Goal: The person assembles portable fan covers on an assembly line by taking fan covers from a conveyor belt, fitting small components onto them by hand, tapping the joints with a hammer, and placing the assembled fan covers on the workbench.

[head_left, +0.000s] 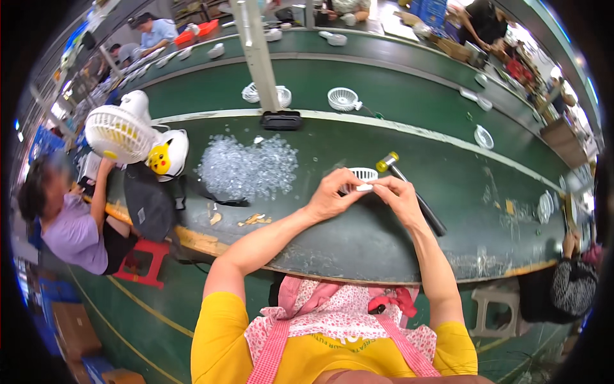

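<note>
Over the dark green bench top, my left hand [334,193] and my right hand [396,194] meet with their fingertips pinched on a small white plastic part [364,187]. Right behind it shows a white slotted fan housing [362,173], partly covered by my fingers; whether the two are joined I cannot tell. Beside my right hand lies a hammer [414,192] with a yellow-faced head and a black handle slanting toward me. To the left of my left hand spreads a heap of small clear plastic pieces [246,168].
A white desk fan [121,131] and a dark bag [148,198] stand at the left. A metal post [259,57] rises beyond the heap. White fan housings [344,98] lie on the green conveyor [409,96]. One person [77,224] sits left, another [569,288] right.
</note>
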`<state>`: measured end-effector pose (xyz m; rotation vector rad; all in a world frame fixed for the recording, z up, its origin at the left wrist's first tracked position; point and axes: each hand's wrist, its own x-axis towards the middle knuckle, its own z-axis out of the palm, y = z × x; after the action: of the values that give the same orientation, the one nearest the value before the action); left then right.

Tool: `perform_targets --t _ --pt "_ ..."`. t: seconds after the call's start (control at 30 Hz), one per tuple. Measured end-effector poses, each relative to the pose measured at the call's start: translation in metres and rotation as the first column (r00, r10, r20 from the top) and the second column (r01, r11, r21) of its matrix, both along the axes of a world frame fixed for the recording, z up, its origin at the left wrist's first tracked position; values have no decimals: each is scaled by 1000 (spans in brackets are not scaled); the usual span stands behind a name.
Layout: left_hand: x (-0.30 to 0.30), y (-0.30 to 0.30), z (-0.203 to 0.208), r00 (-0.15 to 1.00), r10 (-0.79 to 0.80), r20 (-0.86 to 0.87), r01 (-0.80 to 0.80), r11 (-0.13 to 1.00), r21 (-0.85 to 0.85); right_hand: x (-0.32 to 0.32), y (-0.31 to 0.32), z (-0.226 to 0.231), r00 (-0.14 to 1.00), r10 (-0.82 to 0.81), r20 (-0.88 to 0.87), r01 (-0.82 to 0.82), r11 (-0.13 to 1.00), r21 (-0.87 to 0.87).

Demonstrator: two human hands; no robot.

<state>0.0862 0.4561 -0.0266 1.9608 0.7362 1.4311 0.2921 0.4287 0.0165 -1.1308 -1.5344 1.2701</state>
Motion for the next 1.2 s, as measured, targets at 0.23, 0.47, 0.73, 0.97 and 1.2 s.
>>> perform_targets --t 0.23,0.47,0.73,0.97,1.2 --pt "2 1 20 990 -95 108 122 951 -283 -10 -6 10 973 -196 121 143 925 352" --pt "-11 16 19 970 -93 227 178 902 -394 -4 11 -14 953 -282 -112 298 940 167" --pt "-1 -116 59 657 -389 -646 571 816 89 20 28 -44 903 -352 -248 360 933 -12" --pt "-76 -182 -93 634 -347 -691 39 907 -419 6 22 -49 916 -320 -243 315 947 -58" --pt "-133 -154 -95 615 -365 -699 -153 815 -559 -1 15 -48 952 -244 -184 242 970 -33"
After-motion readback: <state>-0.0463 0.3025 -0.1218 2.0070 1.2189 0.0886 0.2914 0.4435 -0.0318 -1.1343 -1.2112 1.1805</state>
